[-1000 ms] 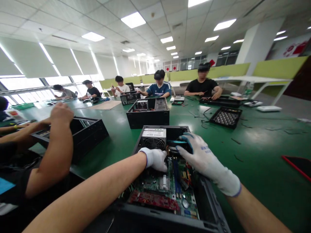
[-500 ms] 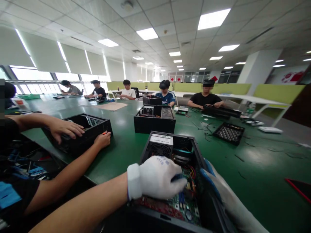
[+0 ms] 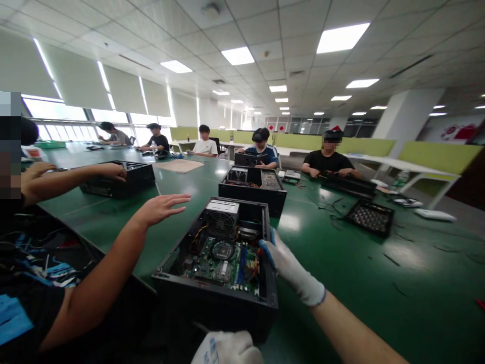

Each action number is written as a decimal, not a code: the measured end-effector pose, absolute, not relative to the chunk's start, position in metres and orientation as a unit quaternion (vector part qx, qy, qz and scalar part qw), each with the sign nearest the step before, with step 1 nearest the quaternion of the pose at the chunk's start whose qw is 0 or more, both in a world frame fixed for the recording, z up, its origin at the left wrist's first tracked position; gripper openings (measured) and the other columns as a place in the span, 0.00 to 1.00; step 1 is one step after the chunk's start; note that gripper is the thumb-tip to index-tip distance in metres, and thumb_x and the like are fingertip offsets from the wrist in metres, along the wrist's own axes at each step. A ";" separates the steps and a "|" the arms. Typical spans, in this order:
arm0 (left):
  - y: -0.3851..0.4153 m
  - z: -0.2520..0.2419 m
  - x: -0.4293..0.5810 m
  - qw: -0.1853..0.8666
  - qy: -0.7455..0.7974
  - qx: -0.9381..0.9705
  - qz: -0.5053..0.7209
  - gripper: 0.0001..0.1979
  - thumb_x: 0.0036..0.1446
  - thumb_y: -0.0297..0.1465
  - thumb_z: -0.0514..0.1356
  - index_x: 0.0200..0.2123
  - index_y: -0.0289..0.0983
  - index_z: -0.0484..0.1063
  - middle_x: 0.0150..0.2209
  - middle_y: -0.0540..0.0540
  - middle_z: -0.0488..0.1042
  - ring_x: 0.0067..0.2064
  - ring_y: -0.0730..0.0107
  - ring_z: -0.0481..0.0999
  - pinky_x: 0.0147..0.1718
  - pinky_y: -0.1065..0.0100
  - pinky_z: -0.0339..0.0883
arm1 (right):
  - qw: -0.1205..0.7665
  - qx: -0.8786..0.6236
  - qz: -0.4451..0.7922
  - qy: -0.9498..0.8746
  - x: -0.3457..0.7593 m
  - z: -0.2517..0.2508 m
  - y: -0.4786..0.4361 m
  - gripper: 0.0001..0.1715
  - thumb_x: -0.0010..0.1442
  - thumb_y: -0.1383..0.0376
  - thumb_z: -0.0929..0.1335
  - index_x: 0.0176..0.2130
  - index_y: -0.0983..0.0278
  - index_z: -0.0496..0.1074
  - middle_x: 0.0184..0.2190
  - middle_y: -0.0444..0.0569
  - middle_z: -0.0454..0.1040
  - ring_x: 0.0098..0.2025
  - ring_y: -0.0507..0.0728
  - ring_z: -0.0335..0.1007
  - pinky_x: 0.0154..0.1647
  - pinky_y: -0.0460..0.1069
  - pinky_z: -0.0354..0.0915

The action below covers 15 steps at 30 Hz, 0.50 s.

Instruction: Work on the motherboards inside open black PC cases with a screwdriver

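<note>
An open black computer case [image 3: 217, 298] lies in front of me. Inside it are a green motherboard [image 3: 222, 265], a power supply with a round fan [image 3: 221, 221] and a metal drive [image 3: 248, 232]. My right hand [image 3: 293, 268], in a white glove with blue fingertips, grips the case's right wall near its top edge. My left hand [image 3: 229, 348], also gloved, is curled at the bottom edge of the view, just before the near side of the case. Its fingers are partly hidden, and what they hold, if anything, does not show.
At the left, a co-worker's bare hand [image 3: 161, 208] hovers near my case; that person's other arm reaches to another black case [image 3: 121, 182]. A further open case [image 3: 252, 194] stands directly behind mine. A black perforated tray [image 3: 369, 217] and loose wires lie at the right.
My left hand has left the inside of the case and come down to the near edge. The case now sits turned and further left. The co-worker's near hand has let go of their case.
</note>
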<state>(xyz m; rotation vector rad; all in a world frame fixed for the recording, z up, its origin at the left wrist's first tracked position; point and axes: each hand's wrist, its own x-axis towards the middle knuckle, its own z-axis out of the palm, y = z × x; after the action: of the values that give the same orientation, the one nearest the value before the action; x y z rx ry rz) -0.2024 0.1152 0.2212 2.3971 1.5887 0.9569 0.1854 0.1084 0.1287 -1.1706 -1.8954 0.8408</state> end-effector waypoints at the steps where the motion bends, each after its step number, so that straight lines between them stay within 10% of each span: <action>1: 0.115 0.213 -0.199 0.068 0.523 0.799 0.289 0.27 0.69 0.30 0.40 0.51 0.47 0.80 0.55 0.50 0.80 0.63 0.60 0.75 0.59 0.56 0.71 | 0.362 -0.455 0.328 -0.745 0.170 0.129 0.119 0.36 0.72 0.49 0.59 0.70 0.66 0.60 0.66 0.59 0.70 0.69 0.65 0.65 0.71 0.60 0.59; 5: 0.063 0.151 -0.121 0.081 0.566 0.789 0.223 0.12 0.68 0.43 0.63 0.52 0.50 0.77 0.57 0.43 0.75 0.57 0.58 0.77 0.49 0.60 0.78 | 0.315 -0.445 0.314 -0.777 0.108 0.126 0.161 0.39 0.74 0.48 0.55 0.73 0.66 0.57 0.70 0.57 0.66 0.70 0.63 0.64 0.72 0.56 0.58; 15: 0.006 -0.029 -0.016 0.071 0.661 0.705 0.246 0.17 0.65 0.44 0.60 0.53 0.48 0.78 0.51 0.39 0.83 0.52 0.48 0.84 0.52 0.54 0.81 | 0.135 -0.437 0.134 -0.879 0.057 0.152 0.253 0.50 0.65 0.42 0.69 0.73 0.66 0.61 0.75 0.62 0.55 0.76 0.69 0.49 0.76 0.60 0.50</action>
<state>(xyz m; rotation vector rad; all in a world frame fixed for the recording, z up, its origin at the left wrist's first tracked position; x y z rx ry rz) -0.0157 0.0063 -0.0288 2.1193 1.9887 0.7407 0.0570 0.2531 0.1517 -1.2645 -2.5467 0.3893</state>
